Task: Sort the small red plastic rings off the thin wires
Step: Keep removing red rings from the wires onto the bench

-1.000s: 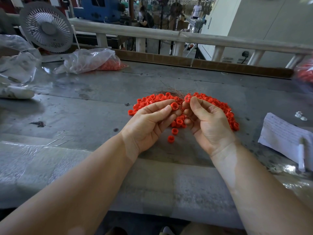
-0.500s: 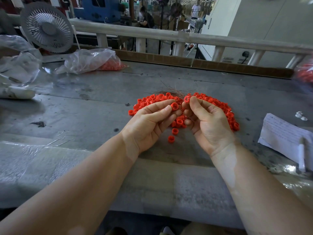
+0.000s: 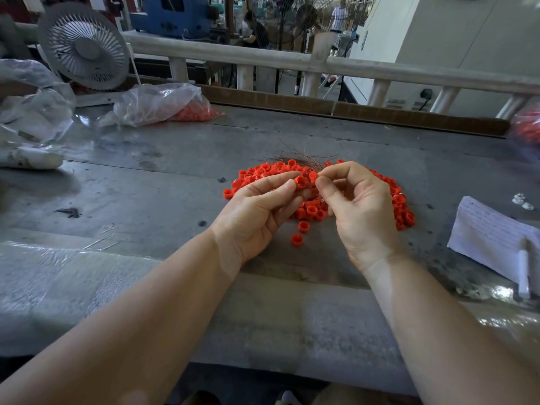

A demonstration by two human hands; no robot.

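Two hands over ring pile (image 3: 400,206): left hand (image 3: 257,211) grips ring (image 3: 301,181); right hand (image 3: 362,211) fingers pinch wire (image 3: 304,159).

**Workshop behind a grey bench**

A worn grey tabletop (image 3: 163,182) fills the lower frame. A pale railing (image 3: 263,58) crosses the top, with a brown board (image 3: 350,111) beneath it. A white fan (image 3: 83,45) stands upper left, blue machinery (image 3: 172,13) behind it, and a pale cabinet (image 3: 455,39) upper right. Daylight is soft.
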